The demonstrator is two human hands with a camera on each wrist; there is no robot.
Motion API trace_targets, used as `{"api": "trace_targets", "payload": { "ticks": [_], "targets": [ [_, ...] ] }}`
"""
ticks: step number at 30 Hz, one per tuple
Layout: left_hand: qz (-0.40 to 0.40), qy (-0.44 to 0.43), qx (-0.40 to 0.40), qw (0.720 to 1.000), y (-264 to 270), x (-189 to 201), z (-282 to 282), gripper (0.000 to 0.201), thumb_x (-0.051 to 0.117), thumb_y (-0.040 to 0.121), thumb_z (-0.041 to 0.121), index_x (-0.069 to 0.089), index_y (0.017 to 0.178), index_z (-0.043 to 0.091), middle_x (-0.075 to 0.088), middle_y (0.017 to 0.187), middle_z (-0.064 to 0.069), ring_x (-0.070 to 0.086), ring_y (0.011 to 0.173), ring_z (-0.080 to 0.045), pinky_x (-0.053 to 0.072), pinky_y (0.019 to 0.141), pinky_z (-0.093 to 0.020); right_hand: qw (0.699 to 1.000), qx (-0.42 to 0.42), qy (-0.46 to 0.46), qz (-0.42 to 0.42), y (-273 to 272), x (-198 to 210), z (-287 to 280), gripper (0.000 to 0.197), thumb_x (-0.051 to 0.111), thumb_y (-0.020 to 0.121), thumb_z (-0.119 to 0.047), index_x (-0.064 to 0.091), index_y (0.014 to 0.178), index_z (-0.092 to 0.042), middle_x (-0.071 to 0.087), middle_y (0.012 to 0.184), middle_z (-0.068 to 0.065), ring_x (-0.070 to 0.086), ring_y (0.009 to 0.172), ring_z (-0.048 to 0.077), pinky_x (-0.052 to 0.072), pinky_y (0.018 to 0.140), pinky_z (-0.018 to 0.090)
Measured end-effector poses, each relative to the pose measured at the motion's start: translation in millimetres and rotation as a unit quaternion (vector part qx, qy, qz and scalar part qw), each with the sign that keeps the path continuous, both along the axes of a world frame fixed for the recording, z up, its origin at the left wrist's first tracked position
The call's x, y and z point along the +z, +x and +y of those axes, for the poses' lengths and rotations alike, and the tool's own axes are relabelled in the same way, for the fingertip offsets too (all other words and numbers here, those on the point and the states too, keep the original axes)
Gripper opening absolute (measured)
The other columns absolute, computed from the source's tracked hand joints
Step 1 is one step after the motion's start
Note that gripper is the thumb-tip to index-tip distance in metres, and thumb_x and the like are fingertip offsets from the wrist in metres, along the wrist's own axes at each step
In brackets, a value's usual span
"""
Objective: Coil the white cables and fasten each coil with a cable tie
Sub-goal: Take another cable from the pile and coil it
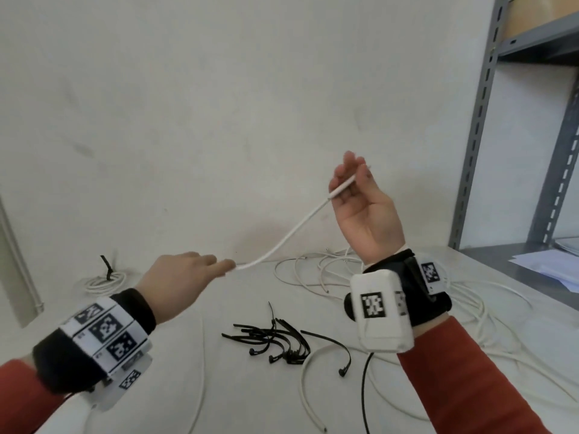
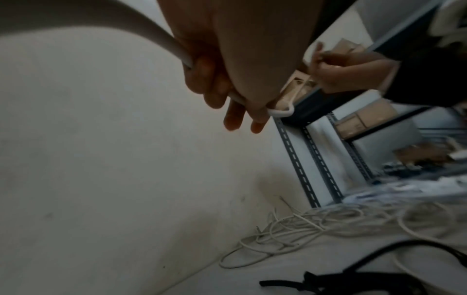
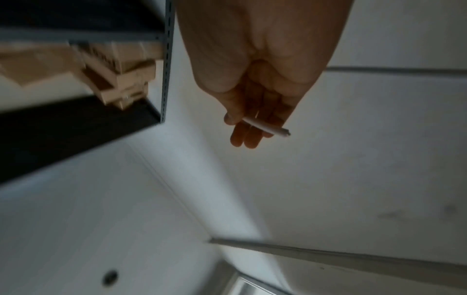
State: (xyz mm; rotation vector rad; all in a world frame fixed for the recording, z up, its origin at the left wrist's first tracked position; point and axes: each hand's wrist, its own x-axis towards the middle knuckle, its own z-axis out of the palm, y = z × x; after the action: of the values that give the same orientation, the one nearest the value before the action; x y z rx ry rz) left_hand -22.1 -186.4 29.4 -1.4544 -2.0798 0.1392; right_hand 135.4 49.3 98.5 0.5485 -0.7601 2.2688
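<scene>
A white cable [image 1: 283, 239] stretches in the air between my two hands. My right hand [image 1: 354, 186] is raised palm toward me and pinches the cable's end [image 3: 265, 127] with thumb against fingers. My left hand [image 1: 194, 270] is lower and to the left, fingers curled round the cable [image 2: 237, 97], which runs on behind the hand. Black cable ties [image 1: 275, 339] lie in a loose pile on the table below. Loose white cables [image 1: 316, 270] lie tangled at the back right. A coiled white cable [image 1: 103, 281] with a black tie stands at the back left.
The white table [image 1: 175, 355] meets a white wall [image 1: 219, 89]. A grey metal shelf rack [image 1: 488, 120] with cardboard boxes stands at the right; papers [image 1: 551, 264] lie on its low shelf. More white cable [image 1: 488, 308] loops along the table's right side.
</scene>
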Motion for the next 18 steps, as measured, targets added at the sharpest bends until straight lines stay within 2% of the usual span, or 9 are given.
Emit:
{"api": "trace_targets", "payload": {
  "ticks": [3,6,8,11,13,14,15,16,18],
  "targets": [
    [0.069,-0.07,-0.02,0.995,9,-7,5,0.076,0.083,0.044,0.004,0.049,0.106,0.034,0.055,0.064,0.014,0.054,0.048,-0.011,0.016,0.037,-0.018,0.985,-0.11,0.124,-0.055,-19,-8,-10,0.012,0.044,0.097,-0.002,0.052,0.091,-0.009,0.073,0.091,0.007,0.071,0.081,0.02,0.056,0.075,0.027],
    [0.088,-0.111,-0.047,0.989,20,-8,6,0.076,0.08,0.045,0.003,0.047,0.107,0.033,0.054,0.064,0.012,0.054,0.048,-0.012,0.017,0.036,-0.019,0.896,-0.249,0.348,-0.116,-35,-19,-19,0.014,0.044,0.098,0.001,0.049,0.089,-0.01,0.072,0.088,0.01,0.071,0.075,0.022,0.056,0.073,0.03],
    [0.095,-0.111,-0.045,0.988,19,-6,3,0.071,0.069,0.047,-0.002,0.048,0.106,0.032,0.053,0.063,0.01,0.053,0.047,-0.014,0.013,0.037,-0.016,0.771,-0.316,0.533,-0.148,-41,-30,-21,0.015,0.044,0.097,-0.001,0.049,0.089,-0.013,0.071,0.086,0.006,0.07,0.073,0.019,0.055,0.072,0.031],
    [0.116,-0.128,0.001,0.985,28,8,-1,0.063,0.053,0.056,0.0,0.051,0.11,0.033,0.055,0.07,0.009,0.055,0.053,-0.015,0.003,0.04,-0.018,0.511,-0.345,0.768,-0.175,-43,-41,-24,0.013,0.044,0.095,-0.003,0.049,0.098,-0.015,0.069,0.091,-0.004,0.064,0.076,0.015,0.052,0.075,0.035],
    [0.1,-0.153,0.037,0.982,34,14,-3,0.062,0.042,0.078,0.001,0.038,0.129,0.036,0.056,0.098,0.006,0.06,0.082,-0.018,0.013,0.042,-0.024,0.373,-0.331,0.846,-0.187,-39,-43,-26,0.021,0.044,0.092,-0.001,0.049,0.105,-0.016,0.066,0.096,-0.01,0.057,0.077,0.011,0.047,0.074,0.031],
    [0.094,-0.148,0.063,0.982,29,15,-3,0.061,0.035,0.086,0.002,0.028,0.136,0.037,0.052,0.11,0.005,0.057,0.095,-0.019,0.016,0.044,-0.025,0.333,-0.318,0.867,-0.189,-37,-44,-27,0.021,0.043,0.093,-0.003,0.05,0.107,-0.016,0.066,0.098,-0.01,0.054,0.077,0.011,0.043,0.071,0.028],
    [0.084,-0.151,0.09,0.981,27,18,-6,0.061,0.032,0.091,0.002,0.022,0.138,0.039,0.049,0.116,0.005,0.056,0.101,-0.02,0.017,0.045,-0.026,0.314,-0.304,0.879,-0.193,-35,-44,-27,0.018,0.043,0.095,-0.006,0.05,0.108,-0.016,0.065,0.096,-0.01,0.053,0.078,0.012,0.039,0.069,0.027],
    [0.086,-0.135,0.1,0.982,27,21,-8,0.061,0.032,0.091,0.003,0.022,0.138,0.04,0.049,0.117,0.006,0.057,0.1,-0.02,0.017,0.045,-0.026,0.318,-0.285,0.881,-0.202,-33,-45,-26,0.014,0.042,0.097,-0.01,0.051,0.106,-0.015,0.062,0.09,-0.01,0.054,0.078,0.015,0.038,0.069,0.027],
    [0.116,-0.071,0.064,0.989,24,27,-17,0.062,0.049,0.083,0.001,0.039,0.13,0.04,0.056,0.101,0.007,0.061,0.083,-0.018,0.011,0.041,-0.025,0.368,-0.248,0.869,-0.219,-27,-47,-24,0.015,0.038,0.1,-0.018,0.052,0.104,-0.014,0.052,0.076,-0.015,0.053,0.076,0.017,0.038,0.07,0.029]
  ]
}}
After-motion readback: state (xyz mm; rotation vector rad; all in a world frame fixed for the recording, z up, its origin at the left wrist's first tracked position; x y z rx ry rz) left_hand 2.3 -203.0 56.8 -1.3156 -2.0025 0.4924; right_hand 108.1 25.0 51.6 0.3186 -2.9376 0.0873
